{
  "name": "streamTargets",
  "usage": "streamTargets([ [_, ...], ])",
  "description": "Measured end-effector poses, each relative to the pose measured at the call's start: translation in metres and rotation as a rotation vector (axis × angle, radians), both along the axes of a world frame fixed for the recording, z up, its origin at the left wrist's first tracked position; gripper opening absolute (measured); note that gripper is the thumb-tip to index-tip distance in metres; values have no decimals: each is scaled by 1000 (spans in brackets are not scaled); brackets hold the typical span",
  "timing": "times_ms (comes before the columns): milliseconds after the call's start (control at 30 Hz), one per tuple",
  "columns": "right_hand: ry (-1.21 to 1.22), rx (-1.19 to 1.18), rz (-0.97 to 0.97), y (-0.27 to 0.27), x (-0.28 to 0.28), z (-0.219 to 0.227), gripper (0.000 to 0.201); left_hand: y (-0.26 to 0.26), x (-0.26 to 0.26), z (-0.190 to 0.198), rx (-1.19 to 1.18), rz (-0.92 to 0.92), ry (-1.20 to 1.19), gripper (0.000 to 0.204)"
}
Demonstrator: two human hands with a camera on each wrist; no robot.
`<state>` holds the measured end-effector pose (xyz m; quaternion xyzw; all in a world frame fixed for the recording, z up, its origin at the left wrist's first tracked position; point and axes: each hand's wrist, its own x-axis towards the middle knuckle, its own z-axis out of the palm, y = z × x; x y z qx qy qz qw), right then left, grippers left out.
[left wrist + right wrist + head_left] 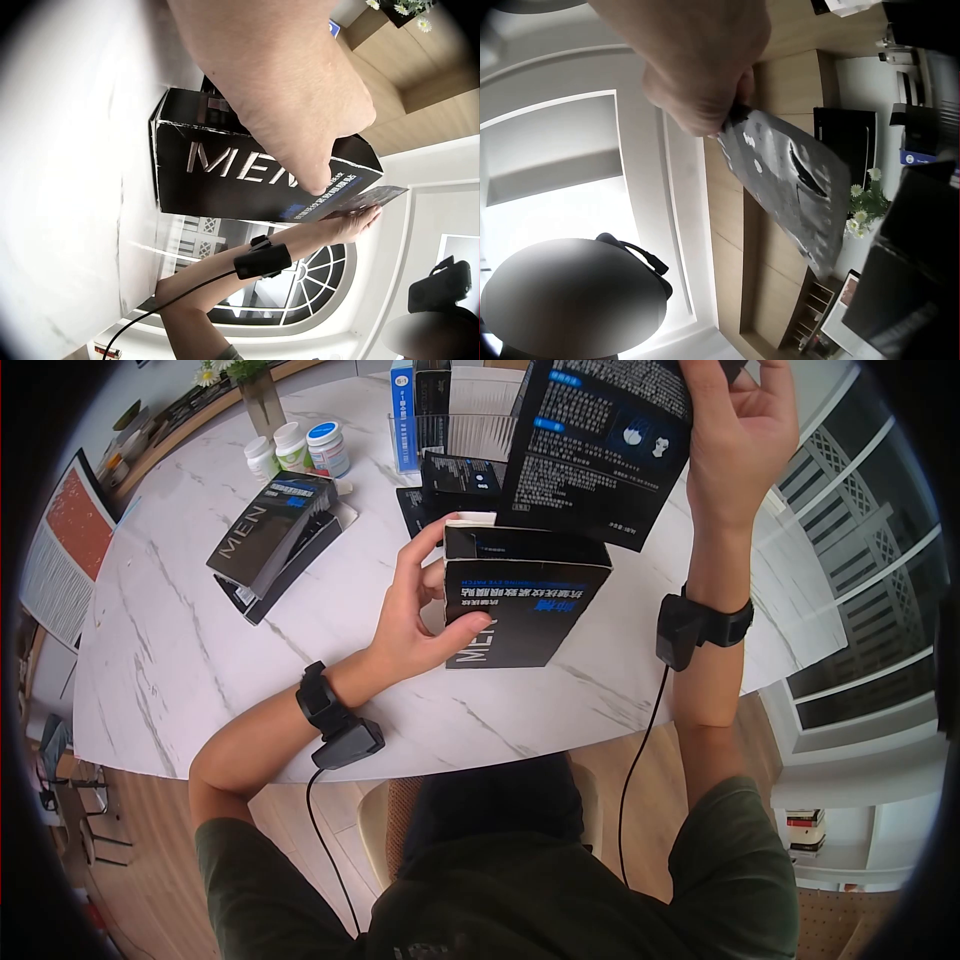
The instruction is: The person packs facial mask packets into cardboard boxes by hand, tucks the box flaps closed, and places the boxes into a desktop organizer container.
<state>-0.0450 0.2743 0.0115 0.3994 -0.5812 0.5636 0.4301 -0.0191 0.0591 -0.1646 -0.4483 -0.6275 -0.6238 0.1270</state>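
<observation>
My left hand (415,620) grips the side of a black box (530,610) marked MEN, which stands on the marble-patterned table (200,690). Its thumb presses the front face, and a white flap shows at the box's top edge. Held up above and behind that box is a flat black sachet (600,460) with white print. My right hand (745,455) pinches the sachet by its upper edge. From the right wrist, the shiny grey face of the sachet (780,180) shows. In the left wrist view the left thumb lies across the MEN box (225,180).
Another black MEN box (245,545) lies at the left on a dark tray-like part. Behind it stand several small bottles (328,450) and a vase of flowers (262,405). A clear holder (480,435) with a blue box (403,420) and black boxes (460,475) is at the back.
</observation>
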Motion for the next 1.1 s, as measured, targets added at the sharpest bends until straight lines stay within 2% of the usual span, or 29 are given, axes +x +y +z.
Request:
streamTargets([
  [67,-11,26,-17,-1,0,-1,29,0,1,-1,-2,5,1,79],
  [133,-22,53,-34,-2,1,-2,29,0,3,-3,23,-9,-124,80],
  [367,-95,112,19,-15,6,-7,31,1,3,-3,14,-1,-108,81],
  [567,20,52,-74,-31,8,-16,32,0,3,-3,16,-25,-137,81],
  [633,97,61,-214,-33,10,-19,34,1,0,0,-2,2,21,79],
  [667,97,61,-214,-34,9,-20,34,1,1,1,-2,2,21,79],
  [867,260,9,-264,-40,4,-21,49,1,1,0,12,-10,-3,81],
  [933,262,92,-308,-38,8,-21,56,1,1,1,3,5,5,81],
  [967,263,92,-308,-38,7,-21,56,1,1,0,3,6,6,81],
  [1033,391,152,-103,-38,2,-21,61,1,1,-1,0,5,16,82],
  [1100,359,191,-156,-42,7,-23,63,0,-2,-4,-14,18,49,83],
])
